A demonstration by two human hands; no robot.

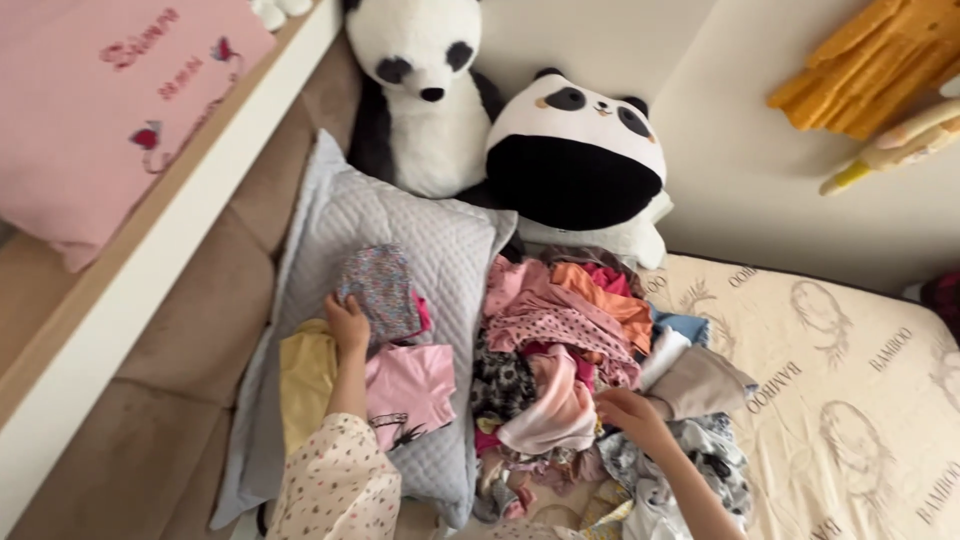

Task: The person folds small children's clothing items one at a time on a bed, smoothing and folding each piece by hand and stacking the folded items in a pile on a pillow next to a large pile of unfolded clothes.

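My left hand (347,322) rests on a small folded floral garment (382,290) that lies on a grey quilted pillow (420,230), fingers around its left edge. Below it lie a folded pink garment (410,385) and a yellow one (303,375). My right hand (630,412) reaches into a heap of mixed clothes (560,340) on the mattress, fingers touching a peach and white piece; whether it grips anything I cannot tell. My left sleeve (335,485) is cream with small dots.
Two plush pandas (430,90) (580,150) lean against the wall behind the pillow. A cream printed mattress (840,380) stretches to the right. A wooden bed rail (150,250) with a pink cushion (90,100) runs along the left. Yellow plush toys (870,70) hang at top right.
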